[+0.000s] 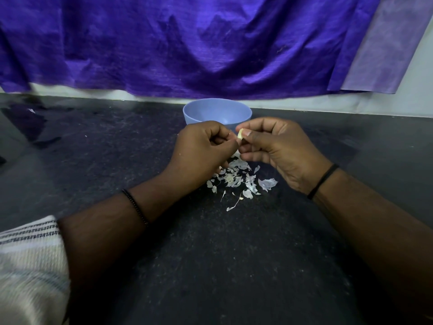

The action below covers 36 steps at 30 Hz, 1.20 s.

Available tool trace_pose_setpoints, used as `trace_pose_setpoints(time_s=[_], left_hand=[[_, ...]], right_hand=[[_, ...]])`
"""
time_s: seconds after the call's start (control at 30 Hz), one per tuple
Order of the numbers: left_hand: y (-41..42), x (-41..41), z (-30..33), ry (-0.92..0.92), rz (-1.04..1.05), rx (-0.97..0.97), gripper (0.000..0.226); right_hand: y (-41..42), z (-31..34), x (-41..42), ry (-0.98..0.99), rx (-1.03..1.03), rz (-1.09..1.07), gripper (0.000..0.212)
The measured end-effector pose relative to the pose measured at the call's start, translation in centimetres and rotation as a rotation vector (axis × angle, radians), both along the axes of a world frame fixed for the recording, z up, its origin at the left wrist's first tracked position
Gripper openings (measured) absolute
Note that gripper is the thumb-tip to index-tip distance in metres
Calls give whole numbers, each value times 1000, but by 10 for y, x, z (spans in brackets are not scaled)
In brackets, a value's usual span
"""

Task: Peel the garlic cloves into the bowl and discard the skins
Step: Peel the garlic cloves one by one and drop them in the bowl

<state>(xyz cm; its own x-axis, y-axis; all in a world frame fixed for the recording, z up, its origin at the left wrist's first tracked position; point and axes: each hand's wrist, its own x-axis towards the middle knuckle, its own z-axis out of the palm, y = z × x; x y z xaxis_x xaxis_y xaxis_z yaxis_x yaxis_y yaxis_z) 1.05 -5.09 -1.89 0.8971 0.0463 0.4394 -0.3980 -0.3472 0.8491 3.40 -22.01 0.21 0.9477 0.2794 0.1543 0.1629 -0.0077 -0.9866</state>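
Note:
A pale garlic clove (pixel 240 133) is pinched between thumb and fingers of my right hand (pixel 278 151). My left hand (pixel 201 151) meets it from the left, its fingertips closed on the clove's edge or skin. Both hands hover just in front of a light blue bowl (pixel 206 111) on the dark counter; what lies inside the bowl is hidden by my hands. Below the hands, a scatter of white garlic skins (pixel 239 179) lies on the counter.
The dark speckled counter (pixel 210 254) runs back to a white wall strip. A purple cloth (pixel 187 43) hangs behind the bowl. A striped pale sleeve (pixel 30 259) shows at lower left. Dark reflections mark the counter's far left.

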Motion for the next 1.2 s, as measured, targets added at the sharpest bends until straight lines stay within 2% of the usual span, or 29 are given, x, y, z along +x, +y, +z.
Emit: trace_pose_setpoints(time_s=[0.27,0.97,1.2], left_hand=[[2,0,0,3,50,58,10],[-3,-2,-1,-55,116,50,11],[-4,-1,-1,-22,118,27,14]], right_hand=[[0,-2,1,-114,-75,-1,11],[5,-5,-1,-96,-38,-13,11],[5,-4,-3,-76,-33,2,15]])
